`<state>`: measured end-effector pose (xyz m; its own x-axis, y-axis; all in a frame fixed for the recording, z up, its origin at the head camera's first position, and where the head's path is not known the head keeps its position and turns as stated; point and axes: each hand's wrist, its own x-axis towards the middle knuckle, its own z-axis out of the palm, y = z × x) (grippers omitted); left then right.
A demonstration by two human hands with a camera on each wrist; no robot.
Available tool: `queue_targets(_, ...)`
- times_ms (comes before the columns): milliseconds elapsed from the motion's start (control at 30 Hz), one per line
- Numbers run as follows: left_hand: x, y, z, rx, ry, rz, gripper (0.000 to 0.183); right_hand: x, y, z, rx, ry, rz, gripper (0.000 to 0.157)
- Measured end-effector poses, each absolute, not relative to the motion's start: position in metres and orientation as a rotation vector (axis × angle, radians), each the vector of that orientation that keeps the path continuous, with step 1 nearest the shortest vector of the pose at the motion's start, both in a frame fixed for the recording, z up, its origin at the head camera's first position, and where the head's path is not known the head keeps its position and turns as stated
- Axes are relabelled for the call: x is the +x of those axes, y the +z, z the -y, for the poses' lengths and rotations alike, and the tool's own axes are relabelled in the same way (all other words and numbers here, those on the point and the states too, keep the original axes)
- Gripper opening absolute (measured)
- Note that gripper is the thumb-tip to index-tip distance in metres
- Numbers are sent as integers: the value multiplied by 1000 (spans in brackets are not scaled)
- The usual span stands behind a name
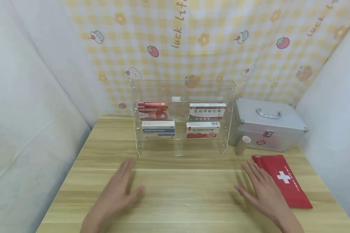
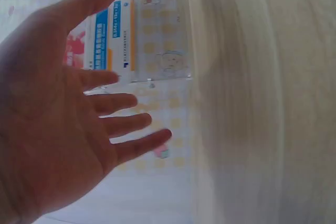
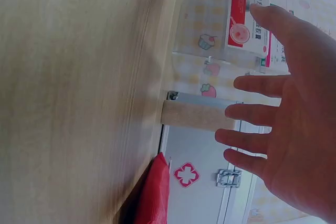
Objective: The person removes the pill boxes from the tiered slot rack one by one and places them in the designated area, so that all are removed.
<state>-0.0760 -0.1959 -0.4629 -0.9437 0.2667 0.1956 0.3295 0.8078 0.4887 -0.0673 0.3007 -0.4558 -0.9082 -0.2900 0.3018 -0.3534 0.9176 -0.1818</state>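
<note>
Wide tabletop (image 1: 186, 197) between 2 parted hands (image 1: 116, 191) (image 1: 263, 192)

Tbl ctr (image 1: 180, 194) free, rack (image 1: 179, 151) behind

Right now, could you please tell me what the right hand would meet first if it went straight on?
Probably the beige roll standing just ahead of the right hand, though depth is unclear.
</note>
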Motion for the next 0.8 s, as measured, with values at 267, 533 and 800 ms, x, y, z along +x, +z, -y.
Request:
queue_targets(267, -122, -473, 204, -223, -1748, 2562, 79, -101, -440, -291, 545, 491, 2716, 78)
queue_targets(533, -163, -488, 193, -119, -2024, 2408, 76, -159, -410, -269, 564, 587, 2623, 59)
queue_targets(800, -179, -485, 185, -147, -2095, 2331, 82, -203, -395, -249, 659, 393, 2483, 49)
